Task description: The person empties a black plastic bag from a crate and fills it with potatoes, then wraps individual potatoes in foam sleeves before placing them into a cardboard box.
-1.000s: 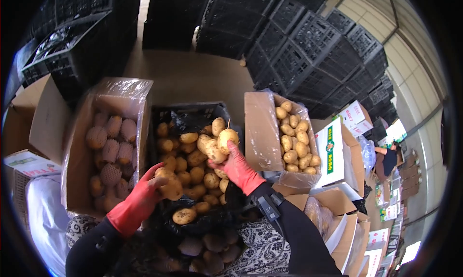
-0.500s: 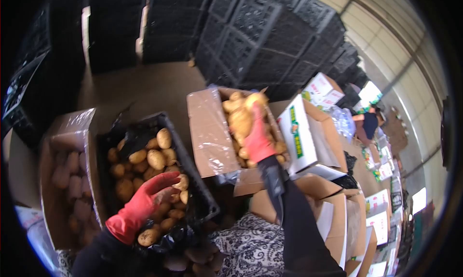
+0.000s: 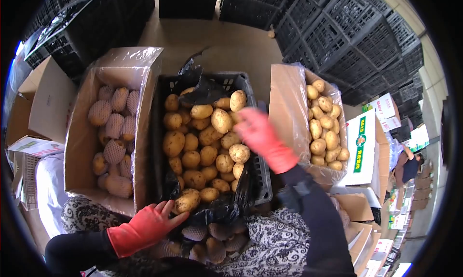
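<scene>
Many potatoes (image 3: 208,155) lie in a black crate (image 3: 264,173) lined with black plastic. My left hand (image 3: 147,226), in a red glove, rests at the crate's near left edge, fingers spread and touching a potato (image 3: 187,201). Over the crate's right side is my right hand (image 3: 260,135), also red-gloved and blurred; its fingertips are beside the potatoes, and whether they hold anything is unclear. To the right, a cardboard box (image 3: 288,96) with a plastic liner holds loose potatoes (image 3: 332,140). The left cardboard box (image 3: 79,147) contains potatoes in foam nets (image 3: 115,151).
Black crates (image 3: 337,31) are stacked behind. A white box with a green label (image 3: 359,151) stands at the right, near open cartons (image 3: 354,207). More netted potatoes (image 3: 215,249) lie by my lap. Another person (image 3: 407,168) is at the far right.
The view has turned left. My right hand has moved from the right box to the black crate, and the potato it held is gone from it. My left hand has moved to the crate's near edge.
</scene>
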`<state>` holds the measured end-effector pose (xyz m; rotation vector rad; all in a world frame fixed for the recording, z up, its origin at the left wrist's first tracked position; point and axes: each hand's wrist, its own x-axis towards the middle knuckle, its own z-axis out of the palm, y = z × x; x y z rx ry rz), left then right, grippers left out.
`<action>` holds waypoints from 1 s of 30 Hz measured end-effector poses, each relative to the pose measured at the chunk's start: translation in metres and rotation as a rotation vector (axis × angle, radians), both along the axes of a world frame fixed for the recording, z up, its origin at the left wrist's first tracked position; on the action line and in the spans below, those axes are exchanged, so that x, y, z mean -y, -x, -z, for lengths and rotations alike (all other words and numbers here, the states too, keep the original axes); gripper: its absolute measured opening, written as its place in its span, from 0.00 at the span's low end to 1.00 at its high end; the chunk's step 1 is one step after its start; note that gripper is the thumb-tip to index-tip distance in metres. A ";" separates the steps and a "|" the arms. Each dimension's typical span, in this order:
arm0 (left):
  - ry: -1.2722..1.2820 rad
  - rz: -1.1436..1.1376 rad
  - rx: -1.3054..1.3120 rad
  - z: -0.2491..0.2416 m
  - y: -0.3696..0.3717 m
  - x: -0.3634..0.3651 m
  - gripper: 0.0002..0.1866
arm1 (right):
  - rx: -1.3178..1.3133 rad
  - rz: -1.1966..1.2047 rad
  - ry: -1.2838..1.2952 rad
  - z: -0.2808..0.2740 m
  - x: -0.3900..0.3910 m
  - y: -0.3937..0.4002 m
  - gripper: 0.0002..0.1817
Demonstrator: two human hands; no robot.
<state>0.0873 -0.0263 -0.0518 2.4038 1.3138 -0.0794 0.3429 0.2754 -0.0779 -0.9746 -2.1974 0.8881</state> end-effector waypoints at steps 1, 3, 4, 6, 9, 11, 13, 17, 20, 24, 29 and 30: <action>0.086 0.000 -0.100 -0.017 -0.007 -0.009 0.28 | 0.300 -0.038 0.359 -0.008 0.032 0.027 0.22; 0.286 0.015 -0.150 -0.012 -0.008 -0.005 0.26 | 0.471 -0.051 0.358 0.067 0.068 0.060 0.32; 0.382 0.017 -0.176 -0.006 -0.007 -0.004 0.25 | 0.530 -0.005 0.247 0.104 0.082 0.071 0.35; 0.453 0.051 -0.183 0.011 0.005 0.008 0.20 | 0.759 0.056 -0.017 0.120 0.102 0.098 0.40; 0.570 0.090 -0.227 0.003 0.014 0.008 0.17 | 0.804 0.193 0.090 0.111 0.117 0.101 0.42; 0.282 -0.059 -0.053 -0.009 0.016 -0.004 0.17 | 0.855 0.168 0.166 0.094 0.111 0.105 0.42; 0.155 -0.211 0.070 -0.028 0.009 -0.023 0.22 | 0.914 0.133 0.277 0.082 0.107 0.107 0.43; -0.273 -0.121 0.090 0.021 0.006 -0.035 0.30 | 0.963 0.160 0.420 0.128 0.089 0.121 0.51; -0.222 -0.067 -0.050 0.034 0.011 -0.034 0.30 | 0.811 0.122 0.494 0.114 0.088 0.108 0.50; -0.213 0.005 -0.037 0.057 0.012 -0.036 0.12 | 0.147 -0.051 0.754 0.096 0.074 0.075 0.42; -0.246 0.011 -0.013 0.050 0.011 -0.037 0.03 | -0.353 0.149 0.217 -0.027 0.015 0.006 0.35; -0.229 0.016 -0.018 0.046 0.011 -0.035 0.03 | -0.456 0.276 0.262 -0.066 0.003 -0.014 0.31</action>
